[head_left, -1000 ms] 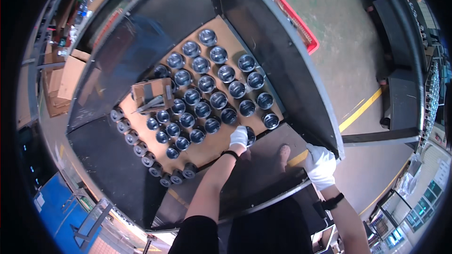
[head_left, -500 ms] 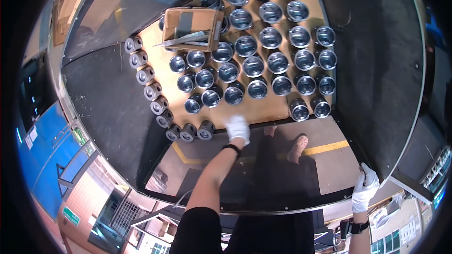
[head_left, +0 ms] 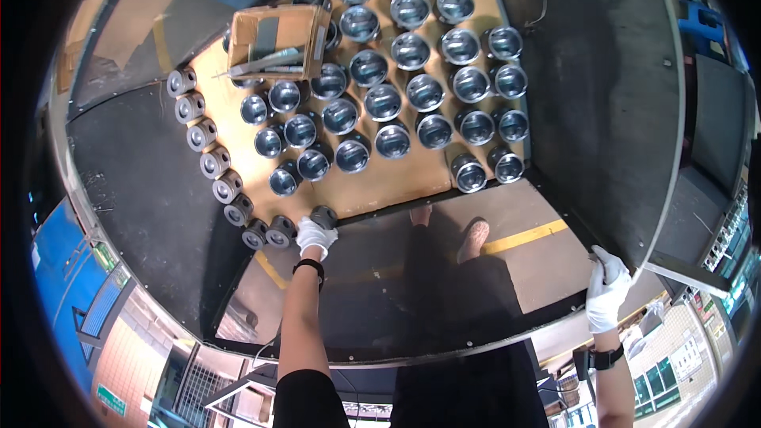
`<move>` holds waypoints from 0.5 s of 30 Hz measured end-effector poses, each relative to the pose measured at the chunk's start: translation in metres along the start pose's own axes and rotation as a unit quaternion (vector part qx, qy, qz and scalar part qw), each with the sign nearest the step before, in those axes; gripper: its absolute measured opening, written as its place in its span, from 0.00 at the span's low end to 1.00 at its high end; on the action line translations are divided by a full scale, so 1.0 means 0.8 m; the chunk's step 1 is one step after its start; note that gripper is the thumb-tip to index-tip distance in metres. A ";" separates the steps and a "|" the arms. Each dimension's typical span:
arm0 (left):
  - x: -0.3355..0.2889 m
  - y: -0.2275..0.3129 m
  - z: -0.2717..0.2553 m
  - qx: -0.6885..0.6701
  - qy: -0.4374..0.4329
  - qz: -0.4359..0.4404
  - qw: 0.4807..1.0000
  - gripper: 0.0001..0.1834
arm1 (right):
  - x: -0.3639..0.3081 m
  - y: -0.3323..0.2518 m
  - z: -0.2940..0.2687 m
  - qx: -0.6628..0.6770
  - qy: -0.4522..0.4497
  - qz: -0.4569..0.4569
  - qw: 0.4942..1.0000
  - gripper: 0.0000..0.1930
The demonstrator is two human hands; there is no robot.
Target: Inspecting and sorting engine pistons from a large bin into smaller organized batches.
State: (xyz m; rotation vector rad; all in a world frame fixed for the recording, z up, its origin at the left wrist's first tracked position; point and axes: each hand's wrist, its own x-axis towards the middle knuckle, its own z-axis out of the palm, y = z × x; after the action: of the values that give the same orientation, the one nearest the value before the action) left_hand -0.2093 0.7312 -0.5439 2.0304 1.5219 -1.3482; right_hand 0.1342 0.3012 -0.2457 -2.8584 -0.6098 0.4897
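Observation:
White-gloved, my left hand [head_left: 315,238] reaches down to the near edge of the cardboard sheet. Its fingers close round a grey metal piston [head_left: 323,215], the rightmost of a short front row. Just left of it stands another piston [head_left: 281,231], close to the glove. My right hand [head_left: 608,289], also gloved, is curled over the near right rim [head_left: 577,311] of the black-walled enclosure. More grey pistons [head_left: 201,135] line the left side of the sheet. Several shiny pistons [head_left: 393,141] with open hollow ends facing up cover the middle and right.
An open cardboard box [head_left: 281,32] holding long flat tools sits over the far left pistons. Dark walls [head_left: 594,87] enclose the sheet [head_left: 380,186]. A smooth near panel [head_left: 372,285] mirrors feet and a yellow floor line. A metal bar [head_left: 686,273] juts out at right.
My left hand has moved left and taken hold of the rightmost front-row piston. My right hand stays at the rim. The whole view has shifted, with the contents now farther left.

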 end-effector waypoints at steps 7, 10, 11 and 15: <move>-0.261 0.132 -0.132 -0.163 -0.052 0.227 0.959 0.41 | -0.011 0.013 -0.015 -0.009 0.050 -0.037 0.998 0.11; -0.434 0.146 -0.216 -0.196 0.009 0.350 0.916 0.42 | -0.019 -0.025 -0.036 0.185 0.040 0.001 0.982 0.11; -0.496 0.151 -0.241 -0.193 0.021 0.385 0.902 0.43 | -0.034 -0.048 -0.054 0.281 0.011 0.047 0.959 0.12; -0.673 0.154 -0.260 -0.198 0.216 0.565 0.771 0.43 | -0.119 -0.111 -0.145 0.512 -0.021 0.066 0.856 0.20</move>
State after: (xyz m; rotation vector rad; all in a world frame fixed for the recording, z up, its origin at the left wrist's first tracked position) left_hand -0.0061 0.4922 -0.0442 2.3121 0.3315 -0.0711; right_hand 0.0605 0.3291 -0.0898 -1.8607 -0.0699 0.6427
